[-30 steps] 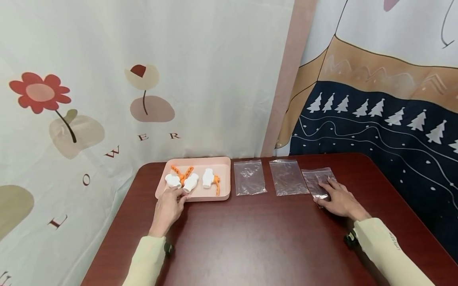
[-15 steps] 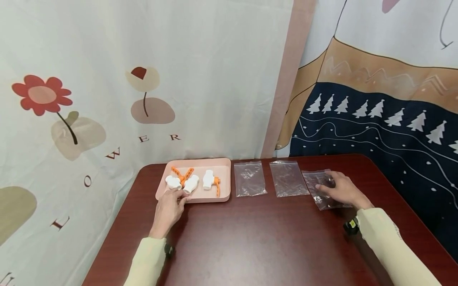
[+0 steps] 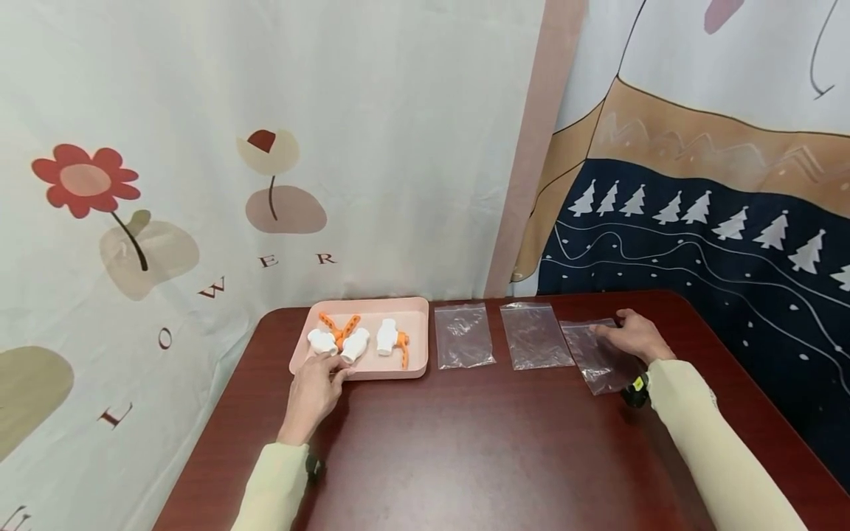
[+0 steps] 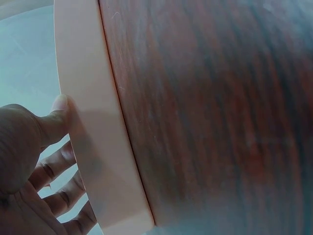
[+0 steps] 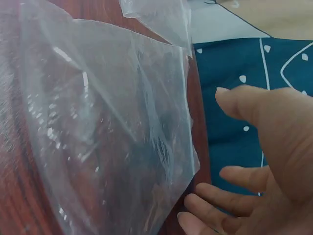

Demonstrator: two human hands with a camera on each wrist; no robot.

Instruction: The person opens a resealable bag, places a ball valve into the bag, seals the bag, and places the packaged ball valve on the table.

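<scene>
At the far corner of the R-most bag (image 3: 599, 363), R hand (image 3: 636, 338) has thumb & fingers spread well apart, clamped on nothing; can't tell if a fingertip touches the film. L hand (image 3: 311, 391) is at the tray (image 3: 415, 318), near L corner, thumb tip on the rim, fingers over it; can't tell if they pinch, b/c the wall hides the tips.

Step in hand, my read: settling that bag. It lies on the table (image 3: 465, 450) slightly askew, film rumpled & a bit puffed, so I'd press lightly w/ flat pads, mid to edges, to push air out. Thin film prob. clings & slides: hold one corner, smooth away from it, lift off straight up. Don't drag the mid bag (image 3: 536, 337); edges nearly meet there. L bag (image 3: 463, 337) sits next along, by the tray.

In the tray: three white valves w/ orange handles, two close together (L valve (image 3: 322, 341), mid valve (image 3: 356, 344)) nearest L hand, R valve (image 3: 387, 338) apart. Light L touch is enough, I'd say; leaning on the rim could tip it.
</scene>
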